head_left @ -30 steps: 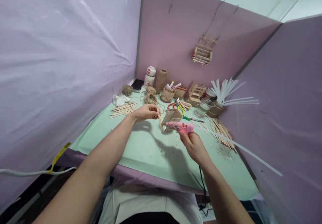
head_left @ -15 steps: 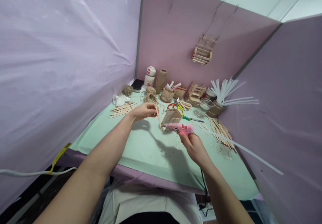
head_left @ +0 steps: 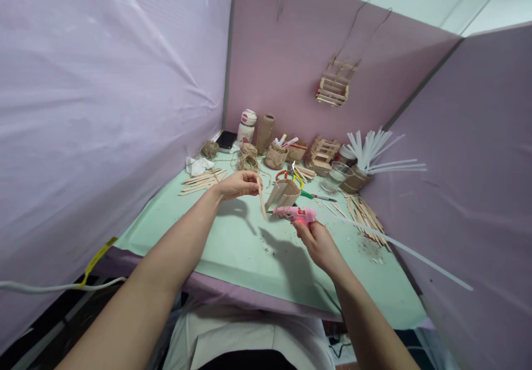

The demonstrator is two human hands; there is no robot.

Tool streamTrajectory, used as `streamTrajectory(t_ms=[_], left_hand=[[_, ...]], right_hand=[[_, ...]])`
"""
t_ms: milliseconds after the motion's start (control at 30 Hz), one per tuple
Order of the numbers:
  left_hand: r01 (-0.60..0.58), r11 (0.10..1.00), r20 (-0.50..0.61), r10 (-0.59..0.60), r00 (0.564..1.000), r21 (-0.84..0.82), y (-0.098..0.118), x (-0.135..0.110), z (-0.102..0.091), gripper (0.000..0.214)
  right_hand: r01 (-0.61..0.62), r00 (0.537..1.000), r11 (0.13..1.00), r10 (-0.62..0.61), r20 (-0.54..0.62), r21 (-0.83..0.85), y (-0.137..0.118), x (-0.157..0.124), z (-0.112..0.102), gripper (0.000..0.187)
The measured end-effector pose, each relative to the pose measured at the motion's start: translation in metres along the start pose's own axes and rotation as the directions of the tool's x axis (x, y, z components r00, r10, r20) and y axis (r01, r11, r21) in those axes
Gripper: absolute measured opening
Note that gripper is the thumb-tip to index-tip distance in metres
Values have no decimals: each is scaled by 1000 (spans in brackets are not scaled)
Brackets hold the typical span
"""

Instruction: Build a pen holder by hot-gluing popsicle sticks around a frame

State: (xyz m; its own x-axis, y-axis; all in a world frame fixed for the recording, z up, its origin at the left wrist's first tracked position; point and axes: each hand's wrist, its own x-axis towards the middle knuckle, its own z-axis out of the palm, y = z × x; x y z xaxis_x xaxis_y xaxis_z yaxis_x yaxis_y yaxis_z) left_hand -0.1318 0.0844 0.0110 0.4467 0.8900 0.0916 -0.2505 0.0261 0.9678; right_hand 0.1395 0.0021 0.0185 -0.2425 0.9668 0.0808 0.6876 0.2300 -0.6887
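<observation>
My left hand pinches the top of a wooden craft stick and holds it upright over the green mat. My right hand grips a pink glue gun with a long white glue stick trailing from its back. The gun's nozzle points left and meets the lower part of the craft stick. Just behind them stands a small structure of glued craft sticks.
Loose craft sticks lie at the left and right of the mat. Twine rolls, a white bottle, pliers, a glass, a cup of white glue sticks and stick crates crowd the back. Purple partitions enclose the desk.
The glue gun has dropped slightly and shifted left, its nozzle now at the lower part of the craft stick. My left hand has stayed almost still.
</observation>
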Motion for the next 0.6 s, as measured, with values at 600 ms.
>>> streamTrajectory(t_ms=[600], left_hand=[[-151, 899, -20, 174, 984, 410, 4, 3, 19, 23]], right_hand=[[-16, 955, 997, -7, 297, 73, 4, -22, 37, 32]])
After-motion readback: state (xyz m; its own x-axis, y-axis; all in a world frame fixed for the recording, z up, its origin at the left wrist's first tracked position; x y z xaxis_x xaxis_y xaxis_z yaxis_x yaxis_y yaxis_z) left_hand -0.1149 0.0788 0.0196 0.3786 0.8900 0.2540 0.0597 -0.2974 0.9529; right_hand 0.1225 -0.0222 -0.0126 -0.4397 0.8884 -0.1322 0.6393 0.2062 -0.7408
